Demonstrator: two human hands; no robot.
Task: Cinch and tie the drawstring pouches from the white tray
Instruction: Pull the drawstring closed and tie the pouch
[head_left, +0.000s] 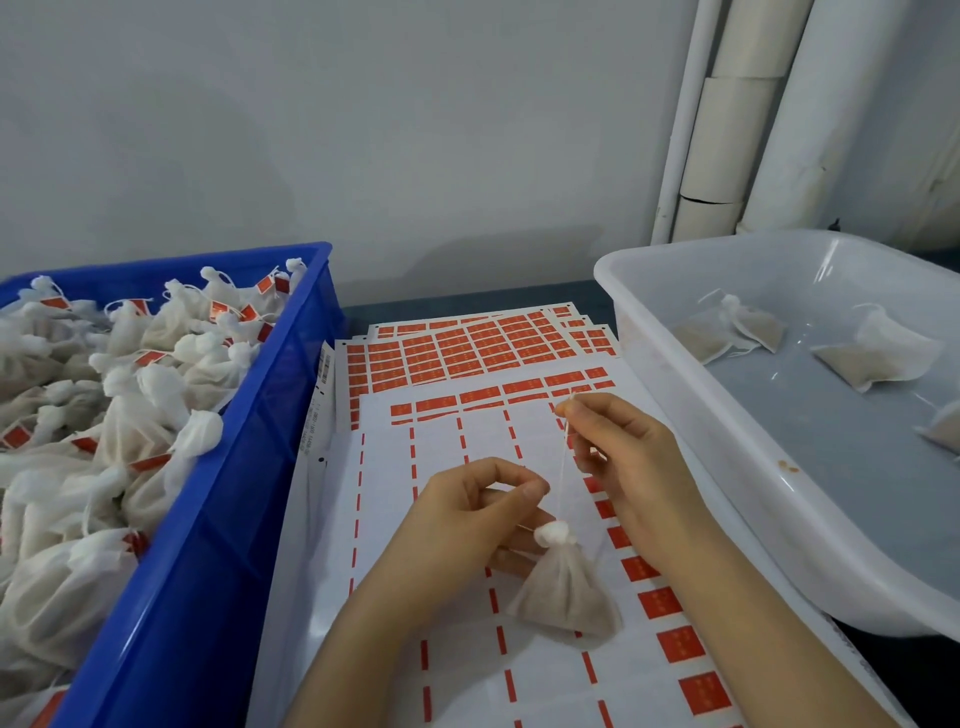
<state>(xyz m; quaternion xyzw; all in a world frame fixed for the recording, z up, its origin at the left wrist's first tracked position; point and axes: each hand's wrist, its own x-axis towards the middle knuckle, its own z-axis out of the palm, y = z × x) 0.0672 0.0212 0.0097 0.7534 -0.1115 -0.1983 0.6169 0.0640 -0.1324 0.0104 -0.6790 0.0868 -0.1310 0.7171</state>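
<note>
- Now the left hand (467, 512) holds a small pouch (563, 592) by its bunched top, fingers curled, just above the sticker sheets (467, 348) on the surface
- The right hand (618, 447) pinches the thin string (563, 457) and holds it up tight from the pouch
- The white tray (670, 374) on the right has a few flat pouches (878, 353) in it, lying apart
- The blue crate (218, 519) on the left is piled full of tied pouches (130, 431) with red tags

Label sheets (467, 447), crate (244, 467), tray (696, 410) on table (467, 297)
</note>
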